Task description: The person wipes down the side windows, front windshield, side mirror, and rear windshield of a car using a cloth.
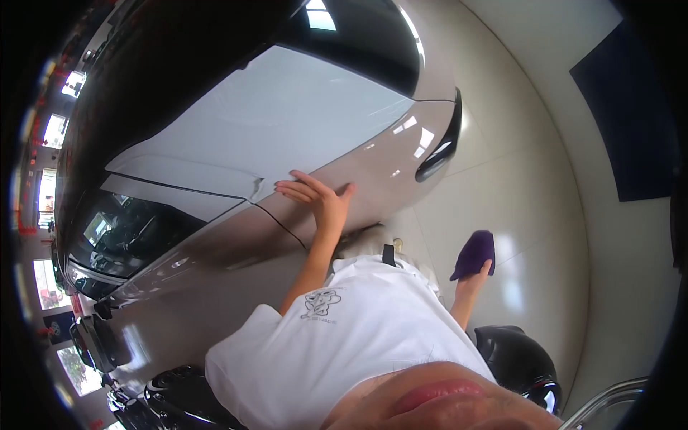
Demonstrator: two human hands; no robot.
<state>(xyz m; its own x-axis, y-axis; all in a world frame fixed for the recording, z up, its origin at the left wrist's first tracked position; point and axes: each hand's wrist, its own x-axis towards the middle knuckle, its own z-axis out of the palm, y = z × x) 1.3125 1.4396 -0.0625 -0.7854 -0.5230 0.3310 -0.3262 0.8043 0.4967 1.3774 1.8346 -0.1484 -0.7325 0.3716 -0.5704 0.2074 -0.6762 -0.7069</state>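
My left hand (322, 201) is at the side of a glossy beige car (373, 161), fingers spread and fingertips at the lower edge of a pale, smooth sheet-like surface (265, 118). Nothing shows in its fingers. A small raised crease (256, 188) lies just left of the fingertips, near a panel seam. Held away from the car on the right, my right hand (469, 279) grips a dark purple pad or cloth (474, 254); the thumb shows along its edge and the other fingers are hidden.
The car's dark window (365, 36) is at the top and its tail light (441, 150) at the right. Tiled floor (530, 215) runs beside it to a pale wall with a dark blue panel (634, 115). Black glossy shapes (516, 362) stand behind me.
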